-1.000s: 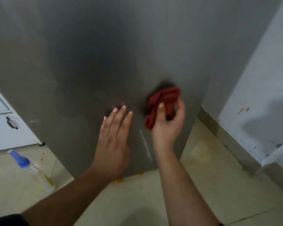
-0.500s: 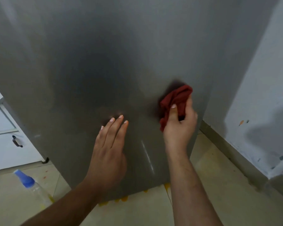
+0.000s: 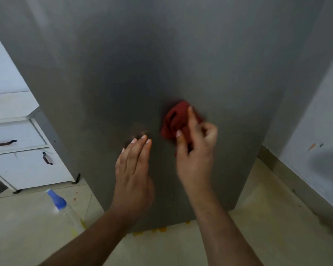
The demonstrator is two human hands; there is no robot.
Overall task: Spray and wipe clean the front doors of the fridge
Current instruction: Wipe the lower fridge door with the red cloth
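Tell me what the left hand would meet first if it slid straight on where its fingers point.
Only bare fridge door: the left hand lies flat on it, fingers pointing up, so its line passes just left of the red cloth, though narrowly.

tiled floor, spray bottle on it

Your picture is dim and soft under even light, with a broad shadow on the fridge door toward 12 o'clock and another on the wall at 3 o'clock. Your right hand and red cloth smear with motion blur, and straight edges bow at the corners.
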